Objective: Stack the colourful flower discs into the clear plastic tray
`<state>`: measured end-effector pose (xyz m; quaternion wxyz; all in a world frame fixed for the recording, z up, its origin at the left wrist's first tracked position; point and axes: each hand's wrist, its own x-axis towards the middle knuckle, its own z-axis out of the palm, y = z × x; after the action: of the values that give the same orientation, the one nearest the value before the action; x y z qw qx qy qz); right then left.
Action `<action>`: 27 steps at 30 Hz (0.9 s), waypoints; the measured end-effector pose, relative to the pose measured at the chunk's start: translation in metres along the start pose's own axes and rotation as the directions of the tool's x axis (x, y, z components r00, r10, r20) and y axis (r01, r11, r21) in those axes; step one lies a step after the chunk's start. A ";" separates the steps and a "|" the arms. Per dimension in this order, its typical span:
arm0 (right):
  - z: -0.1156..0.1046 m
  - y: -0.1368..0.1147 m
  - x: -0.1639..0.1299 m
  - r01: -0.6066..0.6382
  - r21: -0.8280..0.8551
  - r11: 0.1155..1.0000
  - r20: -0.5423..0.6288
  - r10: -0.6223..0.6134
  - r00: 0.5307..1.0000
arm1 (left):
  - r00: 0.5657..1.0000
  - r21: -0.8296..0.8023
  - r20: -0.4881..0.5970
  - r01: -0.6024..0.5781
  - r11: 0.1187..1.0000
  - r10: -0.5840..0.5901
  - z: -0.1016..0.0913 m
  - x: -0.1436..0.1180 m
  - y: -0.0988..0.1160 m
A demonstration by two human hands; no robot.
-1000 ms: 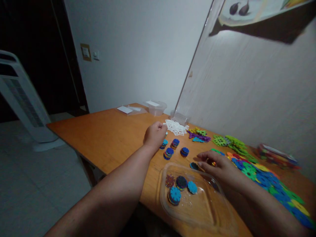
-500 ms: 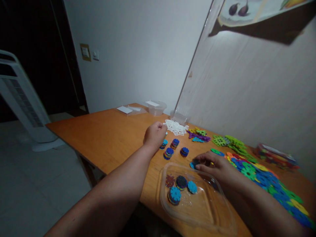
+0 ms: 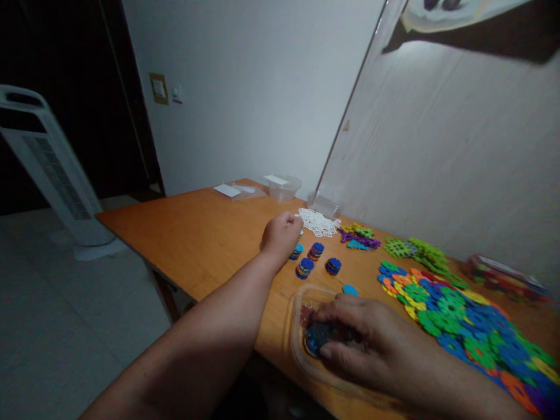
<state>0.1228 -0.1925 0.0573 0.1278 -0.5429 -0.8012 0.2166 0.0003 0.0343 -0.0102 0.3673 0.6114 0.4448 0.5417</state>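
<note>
My left hand [image 3: 280,236] is closed in a fist above the table, beside a pile of white lattice pieces [image 3: 318,223]; whatever it holds is hidden. Down in the clear plastic tray [image 3: 297,359], my right hand [image 3: 376,338] has its thumb and fingers around a dark flower-shaped disc [image 3: 321,335]. The hand covers most of the discs in the tray, but a brown disc [image 3: 307,314] shows by its fingertips. One light blue disc [image 3: 350,290] lies just beyond the tray. Several short disc stacks, including a blue-topped stack [image 3: 305,268], stand between my hands.
Spread along the right is a big heap of colourful flower discs [image 3: 459,315]. Purple and yellow pieces [image 3: 359,238] and green pieces [image 3: 420,251] lie near the wall. Behind are a clear tub [image 3: 283,189] and a flat packet [image 3: 238,191]. A tower fan [image 3: 56,175] stands left.
My right hand has moved from beside the light blue disc into the tray, carrying a dark disc. The light blue disc stays on the table. My left hand keeps its fist in place.
</note>
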 end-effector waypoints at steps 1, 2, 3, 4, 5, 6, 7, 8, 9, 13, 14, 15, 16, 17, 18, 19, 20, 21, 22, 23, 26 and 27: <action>0.001 0.000 0.001 0.000 -0.006 1.000 0.009 0.000 1.000 | 1.000 0.014 -0.011 -0.026 1.000 0.026 0.000 0.000 0.000; 0.002 0.000 0.001 0.001 -0.008 1.000 0.012 -0.001 1.000 | 0.998 0.030 -0.023 -0.058 0.998 0.059 0.001 0.000 -0.001; 0.002 0.001 0.001 -0.002 -0.009 1.000 0.015 0.003 1.000 | 0.996 0.042 -0.030 -0.084 0.996 0.085 0.001 0.000 -0.001; 0.001 0.001 0.001 -0.009 -0.010 1.000 0.015 0.009 1.000 | 0.995 0.046 -0.031 -0.090 0.995 0.091 0.001 0.000 -0.001; 0.000 0.002 0.000 -0.020 -0.014 1.000 0.014 0.020 1.000 | 0.995 0.046 -0.029 -0.090 0.995 0.091 0.001 0.000 -0.002; 0.000 0.002 -0.001 -0.037 -0.019 0.999 0.016 0.037 0.999 | 0.996 0.047 -0.024 -0.090 0.995 0.091 0.001 0.000 -0.002; -0.001 0.002 -0.001 -0.054 -0.027 0.998 0.020 0.055 0.998 | 0.996 0.048 -0.021 -0.090 0.995 0.091 0.000 0.000 -0.002; -0.002 0.002 -0.002 -0.071 -0.042 0.997 0.023 0.072 0.997 | 0.996 0.051 -0.020 -0.090 0.995 0.091 0.000 0.000 -0.002; -0.002 0.001 -0.003 -0.085 -0.063 0.994 0.026 0.087 0.996 | 0.996 0.054 -0.021 -0.090 0.994 0.091 0.000 0.000 -0.002; -0.003 -0.002 -0.003 -0.100 -0.163 0.982 0.034 0.107 0.994 | 0.996 0.061 -0.022 -0.086 0.994 0.087 -0.001 0.001 -0.001; -0.002 -0.003 -0.003 -0.094 -0.179 0.979 0.038 0.102 0.994 | 0.996 0.062 -0.018 -0.087 0.994 0.088 -0.001 0.001 -0.001; -0.002 -0.004 -0.003 -0.085 -0.191 0.978 0.040 0.094 0.995 | 0.996 0.065 -0.015 -0.090 0.994 0.091 -0.001 0.001 -0.001; -0.001 -0.004 -0.003 -0.075 -0.200 0.977 0.040 0.084 0.996 | 0.995 0.069 -0.013 -0.094 0.993 0.095 -0.001 0.001 -0.001; -0.001 -0.004 -0.003 -0.065 -0.208 0.976 0.037 0.074 0.997 | 0.995 0.073 -0.013 -0.098 0.993 0.099 -0.001 0.001 -0.001; 0.000 -0.004 -0.003 -0.057 -0.215 0.975 0.034 0.066 0.997 | 0.995 0.077 -0.016 -0.101 0.992 0.102 -0.001 0.001 -0.001; 0.001 -0.004 -0.003 -0.051 -0.224 0.973 0.032 0.060 0.998 | 0.994 0.082 -0.021 -0.102 0.991 0.104 -0.001 0.001 -0.001; 0.001 -0.004 -0.002 -0.048 -0.231 0.972 0.033 0.057 0.998 | 0.994 0.086 -0.026 -0.103 0.991 0.106 0.000 0.000 -0.001; 0.001 -0.004 -0.002 -0.048 -0.235 0.971 0.036 0.058 0.998 | 0.994 0.086 -0.029 -0.103 0.991 0.106 0.000 0.000 -0.001; 0.001 -0.004 -0.002 -0.049 -0.237 0.970 0.040 0.060 0.997 | 0.994 0.084 -0.030 -0.102 0.991 0.105 0.000 0.000 -0.001; 0.001 -0.004 -0.001 -0.050 -0.236 0.970 0.044 0.062 0.997 | 0.994 0.078 -0.029 -0.100 0.992 0.103 0.001 0.000 -0.001; 0.001 -0.006 -0.001 -0.050 -0.224 0.973 0.056 0.064 0.996 | 0.995 0.059 -0.026 -0.097 0.994 0.099 0.001 0.001 -0.002; 0.001 -0.007 -0.001 -0.049 -0.220 0.974 0.055 0.062 0.997 | 0.995 0.057 -0.026 -0.100 0.993 0.101 0.001 0.001 -0.002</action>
<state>0.1172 -0.1963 0.0602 0.0367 -0.5690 -0.8082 0.1475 0.0012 0.0356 -0.0117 0.3159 0.6350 0.4336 0.5559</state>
